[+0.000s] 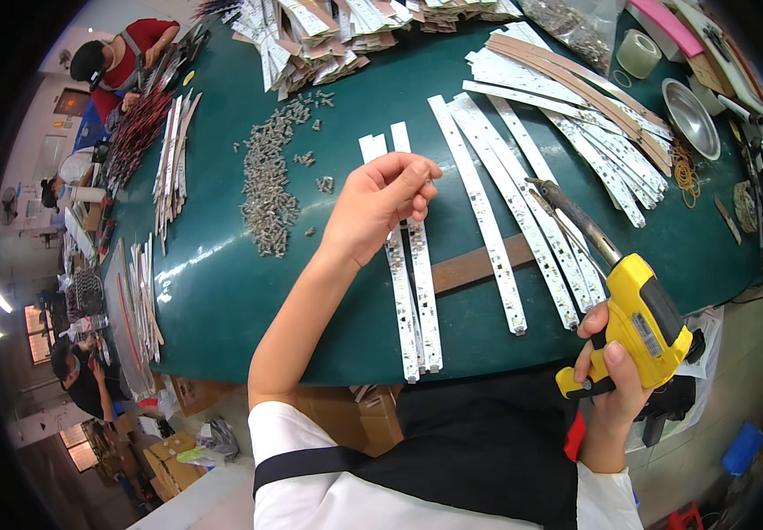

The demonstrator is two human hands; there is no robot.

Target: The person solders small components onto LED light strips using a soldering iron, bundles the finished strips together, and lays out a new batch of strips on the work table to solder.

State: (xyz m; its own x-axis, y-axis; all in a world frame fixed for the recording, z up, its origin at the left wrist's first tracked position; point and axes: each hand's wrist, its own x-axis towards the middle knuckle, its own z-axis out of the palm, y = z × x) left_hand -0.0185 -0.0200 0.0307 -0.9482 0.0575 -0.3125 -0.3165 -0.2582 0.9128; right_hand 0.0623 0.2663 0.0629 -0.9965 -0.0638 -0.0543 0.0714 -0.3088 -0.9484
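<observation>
- Nearest the camera, at the bottom centre of the frame, wears a black apron (487, 442) over a white shirt (337, 503).
- At lower right, grasps a yellow soldering gun (633, 296) by its handle, right hand (622, 382) wrapped around it; points its dark tip toward the upper left, over white LED strips (530, 208); cannot tell whether touching them.
- At centre, pinches a tiny piece (431, 179) between thumb and forefinger of the left hand (377, 208), too small to identify, above more LED strips.
- Has a brown bar (465, 274) under the central strips, on a green table (205, 300).
- Left of centre, has heaped small metal parts (268, 190).
- At upper right, has stacked strips near a metal bowl (692, 124).
</observation>
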